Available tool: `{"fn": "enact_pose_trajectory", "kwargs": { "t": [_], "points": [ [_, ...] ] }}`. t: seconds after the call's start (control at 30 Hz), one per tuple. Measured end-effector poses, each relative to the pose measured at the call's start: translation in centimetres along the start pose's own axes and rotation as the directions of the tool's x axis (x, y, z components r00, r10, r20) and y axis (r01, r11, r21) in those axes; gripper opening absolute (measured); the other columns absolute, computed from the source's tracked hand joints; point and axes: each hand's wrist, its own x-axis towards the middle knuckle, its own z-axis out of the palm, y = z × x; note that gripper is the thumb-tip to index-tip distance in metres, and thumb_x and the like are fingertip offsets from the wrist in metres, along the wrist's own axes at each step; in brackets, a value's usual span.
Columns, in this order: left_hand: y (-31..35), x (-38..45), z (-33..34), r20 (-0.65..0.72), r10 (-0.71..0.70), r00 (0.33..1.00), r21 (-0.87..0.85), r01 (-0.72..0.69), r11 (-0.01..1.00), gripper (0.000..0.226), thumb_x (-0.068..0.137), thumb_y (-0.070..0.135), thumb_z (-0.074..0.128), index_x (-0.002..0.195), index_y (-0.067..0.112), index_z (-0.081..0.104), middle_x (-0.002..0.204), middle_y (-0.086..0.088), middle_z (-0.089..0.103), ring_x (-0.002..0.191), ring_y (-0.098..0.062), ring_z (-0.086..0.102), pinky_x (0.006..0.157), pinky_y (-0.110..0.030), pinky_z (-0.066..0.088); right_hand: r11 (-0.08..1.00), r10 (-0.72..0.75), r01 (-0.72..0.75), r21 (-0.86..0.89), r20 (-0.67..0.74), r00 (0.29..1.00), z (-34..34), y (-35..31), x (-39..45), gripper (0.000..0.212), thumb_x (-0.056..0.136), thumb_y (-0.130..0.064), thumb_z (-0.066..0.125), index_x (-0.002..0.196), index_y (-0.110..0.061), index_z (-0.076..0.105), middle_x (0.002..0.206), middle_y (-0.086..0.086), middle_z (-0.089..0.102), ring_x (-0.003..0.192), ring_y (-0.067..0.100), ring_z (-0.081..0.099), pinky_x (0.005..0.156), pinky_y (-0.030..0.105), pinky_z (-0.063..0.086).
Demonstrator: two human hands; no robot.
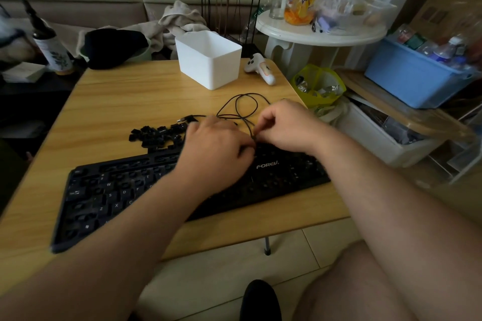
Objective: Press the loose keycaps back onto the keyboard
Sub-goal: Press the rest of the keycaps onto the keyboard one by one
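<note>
Both hands (216,143) (287,125) mid-keyboard (287,177) — table (130,91) beyond

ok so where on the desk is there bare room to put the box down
Bare wood lies left of the white box, behind the keycap pile, and along the table's front right edge. Crowded: around the cable and both hands, left and right.

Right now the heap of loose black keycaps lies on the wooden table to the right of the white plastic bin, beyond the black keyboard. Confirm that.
Not quite. The head view shows the heap of loose black keycaps left of the white plastic bin and nearer the person, on the wooden table, beyond the black keyboard.
</note>
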Motion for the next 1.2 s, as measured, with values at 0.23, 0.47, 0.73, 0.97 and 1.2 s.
{"fn": "enact_pose_trajectory", "kwargs": {
  "t": [0.23,0.47,0.73,0.97,1.2],
  "points": [
    [-4.6,1.0,-1.5,-0.022,-0.270,0.963,-0.089,0.267,0.959,0.028,0.095,0.038,0.057,0.116,0.046,0.073,0.116,0.009,0.071,0.119,-0.028,0.052,0.101,-0.050,0.040,0.978,0.047,-0.059,-0.200,-0.065,0.997,4.2,-2.8,4.3,0.015,0.085,-0.048,0.077,0.080,-0.033,0.074,0.090,-0.010,0.069,0.093,0.020,0.063,0.086,0.041,0.056],
    [-4.9,0.7,-1.6,-0.019,-0.275,0.961,-0.136,0.270,0.953,0.029,0.096,0.036,0.057,0.120,0.044,0.072,0.120,0.012,0.070,0.123,-0.027,0.051,0.105,-0.049,0.039,0.964,0.084,-0.082,-0.254,-0.004,0.996,4.3,-3.5,5.6,0.017,0.083,-0.043,0.080,0.079,-0.027,0.076,0.088,-0.003,0.069,0.089,0.022,0.064,0.088,0.044,0.058],
    [-4.3,0.7,-1.1,-0.014,-0.243,0.970,-0.369,0.221,0.903,0.032,0.093,0.047,0.063,0.125,0.044,0.068,0.098,0.025,0.071,0.106,-0.012,0.063,0.099,-0.040,0.052,0.936,0.158,-0.106,0.335,-0.131,0.979,1.8,-2.4,3.1,0.007,0.083,-0.024,0.078,0.081,-0.017,0.078,0.081,-0.004,0.074,0.080,0.012,0.065,0.070,0.028,0.051],
    [-2.4,0.2,-1.0,-0.042,-0.337,0.941,-0.684,0.219,0.696,0.024,0.090,0.040,0.078,0.113,0.039,0.070,0.088,0.027,0.075,0.082,0.008,0.067,0.073,-0.018,0.052,0.615,0.047,-0.112,0.780,0.106,0.993,0.9,-2.3,1.1,0.019,0.094,-0.007,0.070,0.080,-0.019,0.076,0.072,-0.001,0.069,0.061,0.009,0.056,0.056,0.024,0.034],
    [-2.1,-0.3,-1.1,-0.099,-0.348,0.932,-0.707,0.180,0.684,0.022,0.090,0.033,0.080,0.111,0.035,0.073,0.085,0.020,0.074,0.085,0.002,0.067,0.079,-0.023,0.059,0.619,0.022,-0.081,0.781,0.085,0.996,0.7,-2.1,0.4,0.019,0.095,-0.002,0.066,0.085,-0.016,0.074,0.069,-0.001,0.070,0.061,0.010,0.058,0.058,0.026,0.035]
  ]
}}
